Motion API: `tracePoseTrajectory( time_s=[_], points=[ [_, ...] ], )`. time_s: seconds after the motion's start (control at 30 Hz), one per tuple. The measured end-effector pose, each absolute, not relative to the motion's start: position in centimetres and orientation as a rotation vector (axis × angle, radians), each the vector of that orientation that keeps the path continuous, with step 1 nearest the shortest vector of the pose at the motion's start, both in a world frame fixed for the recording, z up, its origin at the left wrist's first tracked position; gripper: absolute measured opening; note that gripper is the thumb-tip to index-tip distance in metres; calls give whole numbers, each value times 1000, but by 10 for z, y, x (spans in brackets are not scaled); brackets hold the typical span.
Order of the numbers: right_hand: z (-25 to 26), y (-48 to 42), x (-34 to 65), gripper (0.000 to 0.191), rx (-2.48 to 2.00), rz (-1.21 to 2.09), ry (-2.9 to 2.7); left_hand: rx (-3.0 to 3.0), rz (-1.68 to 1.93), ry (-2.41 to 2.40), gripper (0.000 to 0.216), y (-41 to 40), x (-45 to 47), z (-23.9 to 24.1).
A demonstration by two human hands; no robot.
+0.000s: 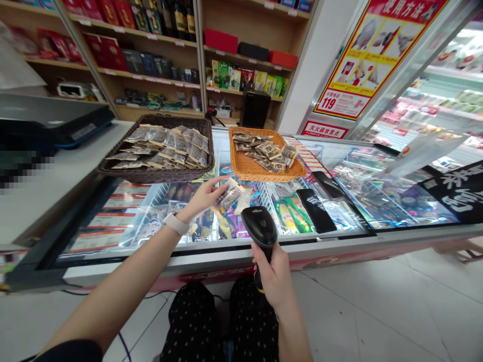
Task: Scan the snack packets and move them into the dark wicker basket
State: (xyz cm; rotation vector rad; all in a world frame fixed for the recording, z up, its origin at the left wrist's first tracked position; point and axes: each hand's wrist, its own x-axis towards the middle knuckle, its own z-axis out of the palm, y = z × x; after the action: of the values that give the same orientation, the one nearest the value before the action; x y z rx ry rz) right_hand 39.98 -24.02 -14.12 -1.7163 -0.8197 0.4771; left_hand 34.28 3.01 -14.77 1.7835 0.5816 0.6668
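My left hand (211,193) is closed on a small clear snack packet (231,195), held just above the glass lid of a chest freezer (130,241). A black barcode scanner (259,224) is gripped by its handle in my right hand (272,269), its head tilted up near the freezer's front edge. Beyond my left hand stands a dark brown wicker basket (154,175), full of similar packets (173,143). To its right, an orange woven basket (260,175) holds a smaller heap of printed packets (267,149).
Two black phones (316,211) (327,184) lie on the glass at right. A dark flat device (53,118) rests on the grey counter (33,186) at left. Stocked shelves (151,37) rise behind, and a fire-extinguisher poster (377,55) hangs on the pillar.
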Motion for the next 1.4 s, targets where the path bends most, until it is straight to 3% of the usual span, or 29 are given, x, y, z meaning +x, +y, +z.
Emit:
tracePoseTrajectory(
  time_s=[0.13,0.37,0.7,1.1,1.4],
  points=[
    [-145,-241,402,41,-1696,504,-788,1695,484,579,64,32,336,-145],
    [-145,-241,402,38,-1676,481,-786,1724,398,389,42,31,329,-130],
    [-139,-246,399,34,-1714,526,-892,1613,639,586,40,25,327,-119],
    [-141,-235,382,35,-1687,597,-973,1473,843,690,54,26,337,-131],
    [-137,-235,373,36,-1731,611,-973,1555,884,654,47,23,337,-133]
  ],
)
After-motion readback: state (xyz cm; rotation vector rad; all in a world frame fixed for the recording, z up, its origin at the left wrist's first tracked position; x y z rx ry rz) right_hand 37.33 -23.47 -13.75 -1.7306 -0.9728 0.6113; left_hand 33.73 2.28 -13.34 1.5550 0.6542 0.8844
